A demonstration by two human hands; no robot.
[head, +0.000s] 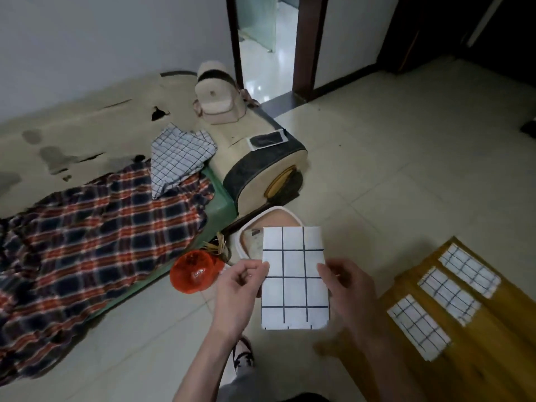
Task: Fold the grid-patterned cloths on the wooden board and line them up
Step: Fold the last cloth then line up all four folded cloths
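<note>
I hold a white grid-patterned cloth, folded into an upright rectangle, in the air in front of me. My left hand pinches its left edge and my right hand pinches its right edge. The wooden board lies low at the right. Three folded grid cloths lie on it in a diagonal row: near, middle, far. A loose pile of unfolded grid cloths rests on the bench at the left.
A red and navy plaid blanket drapes over the green-edged bench. A cream backpack and a cream and dark bag sit behind. A red mesh bag and a white-rimmed basin are on the tiled floor. A doorway opens at the back.
</note>
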